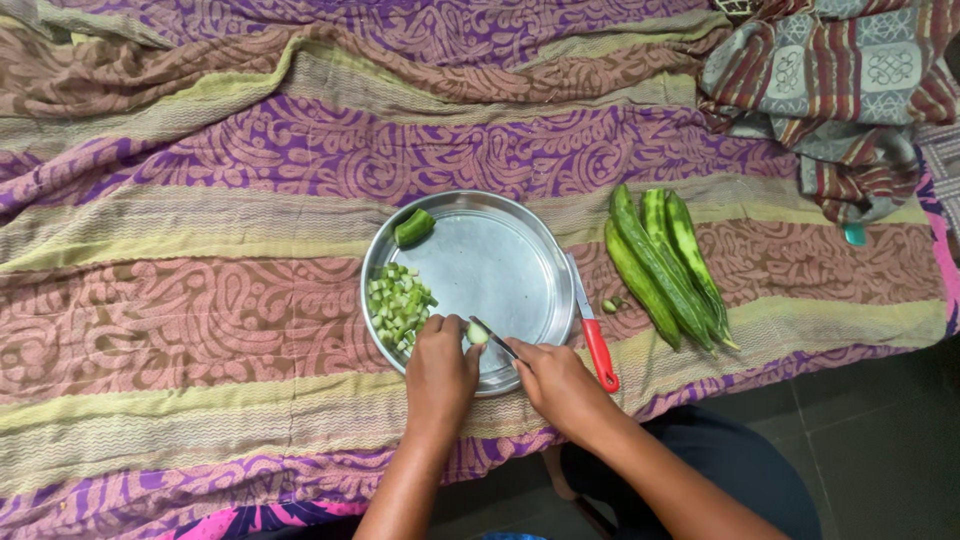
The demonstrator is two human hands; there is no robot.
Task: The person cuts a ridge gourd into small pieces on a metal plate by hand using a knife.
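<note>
— Steel, is it, that round plate (500,262) in the middle?

— Yes, a shallow, dull-shining pan with a raised rim, sitting on a crinkled cloth (200,160) of purple, brown and yellow-green paisley bands that covers the desk.

— And the hands?

— The left hand (440,372) is curled at the plate's near rim, fingertips pinched on a small pale-green vegetable piece (478,334), its cut face round and light. The right hand (560,385) is closed around a small knife (494,338); only the thin dark blade shows, its tip touching the piece.

— What else is in the plate?

— A heap of small chopped green cubes (399,303) on the left side, and one short stubby green chunk (414,228) against the far rim.

— Beside it?

— A second knife (592,325) with a red handle leans on the right rim. Just beyond lie a tiny cut stub (610,305) and four long, ridged, tapering green gourds (665,265) side by side. A rumpled striped cloth (840,90) is bunched at the far right corner.
</note>
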